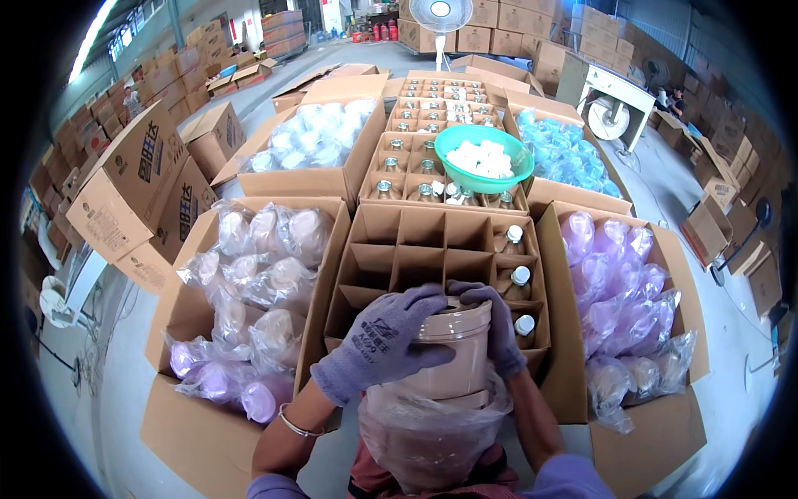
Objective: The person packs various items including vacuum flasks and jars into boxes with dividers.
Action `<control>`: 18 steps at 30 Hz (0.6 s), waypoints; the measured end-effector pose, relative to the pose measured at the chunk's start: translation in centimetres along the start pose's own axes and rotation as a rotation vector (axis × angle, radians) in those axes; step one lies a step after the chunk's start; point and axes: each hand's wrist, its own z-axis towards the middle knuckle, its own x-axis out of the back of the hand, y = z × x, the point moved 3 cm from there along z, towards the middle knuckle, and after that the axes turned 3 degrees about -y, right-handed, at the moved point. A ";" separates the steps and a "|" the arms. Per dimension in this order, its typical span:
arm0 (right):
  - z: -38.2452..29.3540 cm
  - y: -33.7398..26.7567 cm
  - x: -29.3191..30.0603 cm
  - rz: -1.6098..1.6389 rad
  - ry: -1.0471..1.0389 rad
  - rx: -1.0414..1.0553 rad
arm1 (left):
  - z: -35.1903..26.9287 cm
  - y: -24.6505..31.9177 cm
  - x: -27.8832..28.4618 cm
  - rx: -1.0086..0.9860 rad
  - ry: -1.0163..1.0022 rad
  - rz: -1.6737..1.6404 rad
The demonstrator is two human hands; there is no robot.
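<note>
My left hand (389, 340), in a purple knit glove, lies against the left side and top of a beige plastic container (458, 349). My right hand (495, 321), gloved alike, holds its right rim. A clear plastic bag (430, 436) is bunched around the container's lower part, over my lap. Just beyond stands a divided cardboard box (405, 215); its right column holds bottles with white caps (520, 275), and several other cells show no bottle. Behind it, a green bowl (446, 156) of white caps (480, 159) rests on a box of bottles with bare metallic tops (384, 187).
At left, an open carton (343, 249) holds bagged beige and purple items; at right, another carton (689, 324) holds bagged purple ones. Farther back are cartons of clear-bagged and blue items (567, 150), a white fan (441, 15), a white machine table (617, 84) and stacked boxes. People sit or stand far off.
</note>
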 end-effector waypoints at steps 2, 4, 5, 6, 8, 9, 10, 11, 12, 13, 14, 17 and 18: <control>-0.2 -4.1 -2.3 -0.197 -0.035 0.000 | -0.2 -0.6 -0.1 0.028 -0.068 -0.040; -0.7 -4.4 -1.9 -0.220 -0.029 -0.051 | -0.1 -0.4 -0.4 0.008 -0.095 -0.052; -1.0 -4.5 -1.8 -0.232 -0.025 -0.077 | 0.0 -0.3 -0.6 -0.002 -0.110 -0.058; -1.2 -4.9 -2.4 -0.278 0.013 -0.037 | 0.2 -0.3 -0.7 -0.030 -0.107 -0.056; -1.3 -5.3 -2.3 -0.358 0.058 -0.046 | 0.5 -0.5 -1.1 -0.090 -0.106 -0.055; -1.5 -5.4 -2.5 -0.390 0.073 -0.055 | 0.0 -1.9 -1.6 -0.109 -0.035 -0.251; -1.8 -6.2 -3.2 -0.723 0.066 -0.003 | -0.6 -4.2 -2.4 -0.128 0.046 -0.440; -0.8 -8.2 -5.5 -0.901 -0.025 0.078 | -1.2 -6.1 -3.1 -0.143 0.128 -0.627; 0.5 -11.0 -9.1 -1.072 -0.110 0.145 | -1.8 -6.9 -4.8 0.283 0.131 -0.976; 1.3 -12.6 -11.6 -1.239 -0.212 0.227 | -2.8 -8.0 -7.1 0.348 0.125 -1.258; 1.7 -12.6 -11.8 -1.084 -0.246 0.235 | -3.0 -10.2 -9.8 0.380 0.116 -1.539; 3.1 -11.1 -6.2 -0.503 -0.199 0.014 | -1.2 -9.4 -6.6 0.589 0.129 -1.260; 3.2 -10.5 -2.8 -0.460 -0.052 -0.011 | -0.9 -9.0 -4.1 0.512 0.134 -1.003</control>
